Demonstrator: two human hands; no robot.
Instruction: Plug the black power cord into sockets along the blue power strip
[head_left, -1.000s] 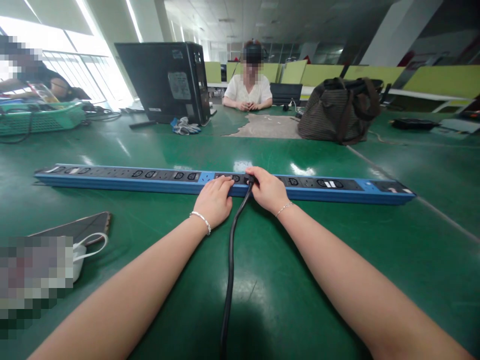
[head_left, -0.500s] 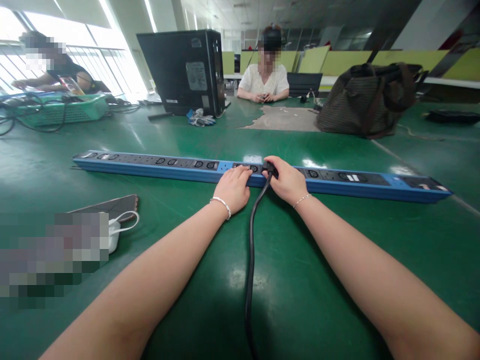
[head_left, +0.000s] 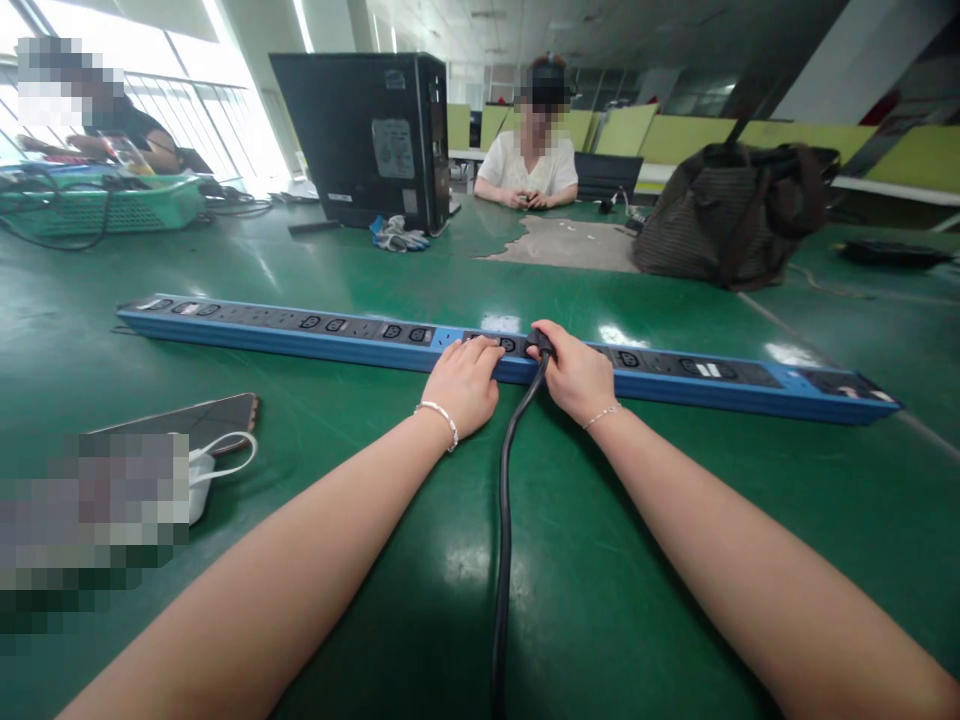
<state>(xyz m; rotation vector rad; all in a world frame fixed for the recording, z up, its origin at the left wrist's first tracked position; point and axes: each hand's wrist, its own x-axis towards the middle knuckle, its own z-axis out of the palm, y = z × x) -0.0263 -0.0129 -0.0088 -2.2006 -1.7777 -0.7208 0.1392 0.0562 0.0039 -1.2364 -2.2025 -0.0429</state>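
Observation:
A long blue power strip (head_left: 360, 345) with a row of black sockets lies across the green table. My left hand (head_left: 465, 378) grips it just left of its middle, fingers laid over the socket face and thumb low on the front side. In my right hand (head_left: 577, 375) is a black power plug (head_left: 538, 342), pinched between thumb and fingers against the sockets. Whether its pins are inside a socket is hidden. From the plug a thick black cable (head_left: 505, 500) runs down the table towards me.
At left lie a phone (head_left: 217, 418) and a white-cabled item (head_left: 201, 480), partly blurred. Farther back are a green basket (head_left: 142, 208), a black computer case (head_left: 352, 140), gloves (head_left: 400, 235) and a dark bag (head_left: 712, 225). One person (head_left: 525, 165) sits opposite, another (head_left: 142, 135) at far left.
The view has shifted and tilted slightly. Both hands keep their places on the strip, and the plug stays in my right hand at the same spot.

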